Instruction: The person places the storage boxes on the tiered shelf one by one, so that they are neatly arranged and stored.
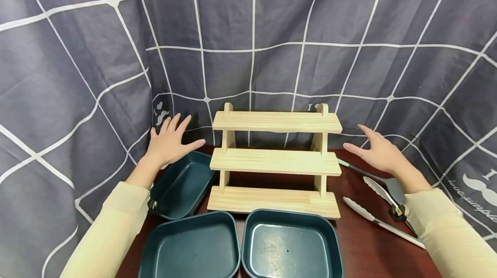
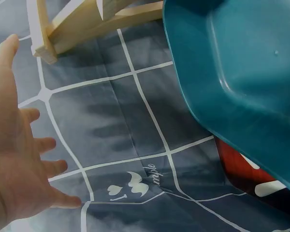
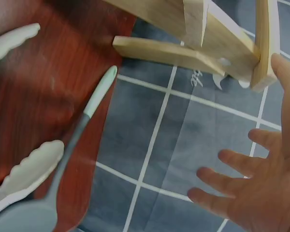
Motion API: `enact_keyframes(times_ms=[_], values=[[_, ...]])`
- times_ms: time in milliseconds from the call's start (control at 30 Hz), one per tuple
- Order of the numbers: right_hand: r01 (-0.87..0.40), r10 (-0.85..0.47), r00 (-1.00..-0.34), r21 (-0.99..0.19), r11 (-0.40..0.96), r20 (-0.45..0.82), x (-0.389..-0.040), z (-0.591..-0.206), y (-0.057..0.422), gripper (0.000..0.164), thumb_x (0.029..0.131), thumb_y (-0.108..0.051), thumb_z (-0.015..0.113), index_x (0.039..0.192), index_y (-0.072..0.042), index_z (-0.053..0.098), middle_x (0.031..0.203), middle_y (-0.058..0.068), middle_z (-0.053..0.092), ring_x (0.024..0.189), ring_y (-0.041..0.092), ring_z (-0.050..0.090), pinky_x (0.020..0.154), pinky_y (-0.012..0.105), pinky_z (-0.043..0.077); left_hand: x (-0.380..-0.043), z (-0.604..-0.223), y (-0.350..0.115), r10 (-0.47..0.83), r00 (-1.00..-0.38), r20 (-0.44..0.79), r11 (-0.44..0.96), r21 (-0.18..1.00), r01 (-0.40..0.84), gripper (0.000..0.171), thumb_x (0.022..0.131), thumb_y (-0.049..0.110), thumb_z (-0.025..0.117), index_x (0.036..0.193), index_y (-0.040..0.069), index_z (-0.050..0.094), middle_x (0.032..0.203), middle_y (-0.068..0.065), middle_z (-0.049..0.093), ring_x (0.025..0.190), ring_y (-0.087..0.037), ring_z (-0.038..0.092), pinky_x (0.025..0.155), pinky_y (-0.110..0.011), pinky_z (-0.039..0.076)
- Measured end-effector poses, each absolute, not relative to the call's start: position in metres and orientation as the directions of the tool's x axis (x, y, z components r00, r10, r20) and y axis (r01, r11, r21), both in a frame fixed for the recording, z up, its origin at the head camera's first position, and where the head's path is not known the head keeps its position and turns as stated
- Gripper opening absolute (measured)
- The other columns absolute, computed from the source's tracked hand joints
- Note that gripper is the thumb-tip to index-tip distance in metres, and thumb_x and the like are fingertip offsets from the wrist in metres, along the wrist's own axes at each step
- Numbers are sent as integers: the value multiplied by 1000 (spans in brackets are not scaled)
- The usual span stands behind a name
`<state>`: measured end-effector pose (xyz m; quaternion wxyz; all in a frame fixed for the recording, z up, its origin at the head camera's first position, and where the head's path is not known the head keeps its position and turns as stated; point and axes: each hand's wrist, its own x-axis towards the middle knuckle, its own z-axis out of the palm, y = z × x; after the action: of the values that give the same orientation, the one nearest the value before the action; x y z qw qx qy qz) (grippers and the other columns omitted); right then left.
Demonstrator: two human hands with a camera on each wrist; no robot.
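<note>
My left hand [image 1: 168, 142] is raised with its fingers spread, holding nothing, over the far end of a dark teal bin [image 1: 182, 187]. On the other side, my right hand [image 1: 378, 153] hovers with fingers extended and empty above the utensils. Between the hands stands a three-tier light wooden shelf [image 1: 275, 160], its boards bare. Under the right forearm lie tongs [image 1: 361, 210] with pale scalloped tips, spread apart. Beside them is a grey utensil with a mint handle [image 3: 100, 92]; its broad head is partly hidden by the sleeve in the head view.
Two more teal bins, one at left [image 1: 194, 243] and one at right [image 1: 291, 247], stand in front of the shelf on the reddish-brown table [image 1: 357, 243]. Pale utensil tips [image 2: 269, 188] show beside the left bin. A grey checked curtain [image 1: 279, 71] encloses the back and sides.
</note>
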<state>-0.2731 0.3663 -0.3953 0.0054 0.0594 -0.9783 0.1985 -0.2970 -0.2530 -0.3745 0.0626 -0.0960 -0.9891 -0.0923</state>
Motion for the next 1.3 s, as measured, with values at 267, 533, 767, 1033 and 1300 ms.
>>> enact_keyframes(times_ms=[267,533,767,1033,1300], values=[[-110,-125,-992,-542,833,9,-259,-412,351,98,99,-62,57,164,0,16,148,37,43,123,53,54,91,64,49,-264,-381,-260,210,-959,190,953,180,244,104,89,85,48,167,21,25,169,-20,20,151,-47,20,112,-75,18],[-1,-156,-982,-826,564,-105,-253,-426,336,90,104,-38,63,165,1,9,152,39,36,126,51,55,88,46,60,-224,-398,-268,205,-947,248,936,235,264,94,92,73,58,163,16,34,162,-21,33,142,-49,36,105,-74,34],[78,-186,-970,-922,380,-159,-252,-441,331,83,106,-27,62,165,1,10,150,37,39,118,28,63,87,39,60,-187,-420,-276,154,-945,289,916,316,246,88,93,66,64,160,15,40,157,-20,40,138,-48,42,102,-73,38],[156,-220,-953,-959,237,-210,-255,-453,330,85,106,-29,62,165,0,8,147,31,45,105,13,69,90,40,59,-134,-448,-281,48,-943,329,898,400,185,79,93,58,71,153,12,49,151,-17,48,132,-43,47,94,-71,44],[197,-241,-943,-968,157,-231,-255,-456,334,79,105,-18,63,163,5,14,118,-2,63,101,12,71,90,35,59,-90,-463,-276,-77,-971,227,858,511,52,73,94,56,71,152,16,50,148,-17,48,128,-41,51,90,-66,47]])
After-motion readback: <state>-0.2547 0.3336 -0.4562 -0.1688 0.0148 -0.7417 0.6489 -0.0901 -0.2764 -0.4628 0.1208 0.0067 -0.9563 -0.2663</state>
